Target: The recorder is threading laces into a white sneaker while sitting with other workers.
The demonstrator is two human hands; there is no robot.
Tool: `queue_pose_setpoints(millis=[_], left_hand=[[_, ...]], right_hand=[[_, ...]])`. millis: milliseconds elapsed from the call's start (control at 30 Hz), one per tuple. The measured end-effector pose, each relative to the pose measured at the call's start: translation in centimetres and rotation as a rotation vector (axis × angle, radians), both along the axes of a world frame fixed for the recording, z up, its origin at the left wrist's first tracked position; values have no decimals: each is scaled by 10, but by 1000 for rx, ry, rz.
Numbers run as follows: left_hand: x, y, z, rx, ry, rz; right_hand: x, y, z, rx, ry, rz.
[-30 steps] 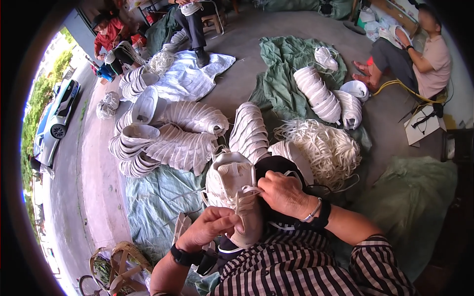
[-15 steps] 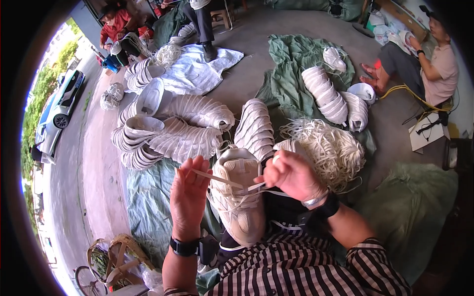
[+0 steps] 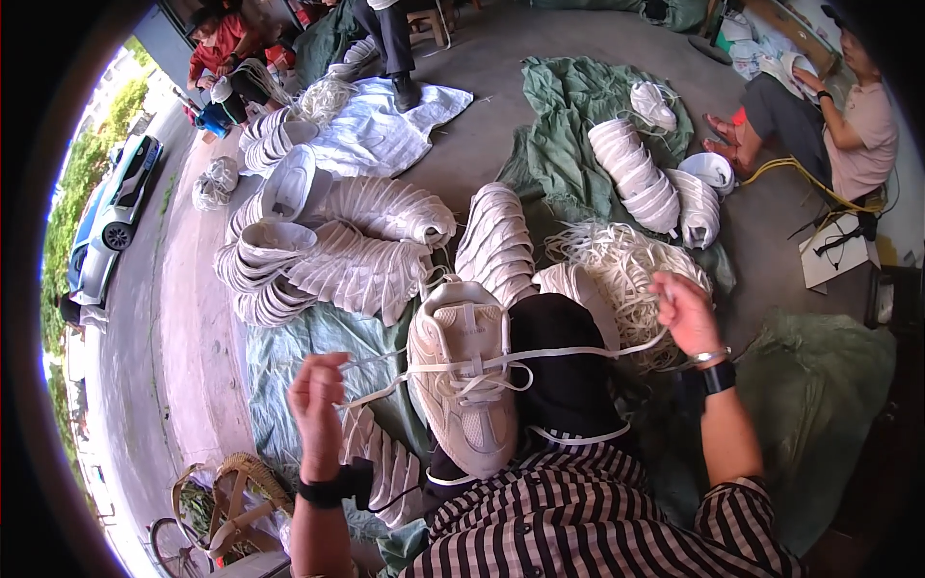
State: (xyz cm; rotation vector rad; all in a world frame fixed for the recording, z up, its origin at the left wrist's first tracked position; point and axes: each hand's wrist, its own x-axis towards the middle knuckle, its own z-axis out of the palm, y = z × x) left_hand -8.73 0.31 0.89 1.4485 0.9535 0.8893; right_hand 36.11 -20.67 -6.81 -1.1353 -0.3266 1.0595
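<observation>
A beige-and-white sneaker [image 3: 487,429] rests on my lap, toe toward me. A flat white shoelace [image 3: 578,351] crosses its tongue, with a loose loop and strands lying over the lower eyelets. To the right of the shoe, my right hand [image 3: 690,313] is closed on one end of the lace, raised in front of the lace pile. My left hand [image 3: 316,409] is out to the left, fingers pinched on the other lace end; its fingertips partly blur. The lace is stretched between the hands, nearly straight on the right.
Nested stacks of white shoe uppers [image 3: 361,270] lie just ahead, beside a heap of loose laces [image 3: 626,279]. Green sacking [image 3: 829,414] covers ground at the right. A woven basket [image 3: 241,491] stands at lower left. A person [image 3: 858,135] sits at the far right, others farther back.
My hands have moved apart from close over the shoe, the left going left and down, the right going right and up. The lace now spans wide across the tongue.
</observation>
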Motion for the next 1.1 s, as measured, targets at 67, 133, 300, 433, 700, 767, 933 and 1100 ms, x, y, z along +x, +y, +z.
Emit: queue_pose_setpoints(millis=[67, 133, 300, 433, 700, 767, 933, 1100], left_hand=[[62, -37, 20, 602, 370, -350], [85, -48, 17, 965, 670, -449], [95, -40, 4, 987, 629, -393], [79, -26, -9, 692, 603, -369], [75, -23, -44, 211, 302, -270], [75, -30, -51, 189, 208, -210], [80, -37, -67, 108, -33, -39], [75, -37, -63, 178, 51, -53]], right_hand=[[-46, 40, 20, -134, -376, 182], [-85, 75, 30, 2, -871, 230], [-115, 107, 25, 68, -1472, 454], [-131, 80, 42, 115, -481, 574], [-151, 55, 31, 193, -1414, 586], [-139, 54, 42, 153, -1111, 683], [-123, 63, 59, -15, -501, 329], [-142, 70, 45, 37, -1040, 586]])
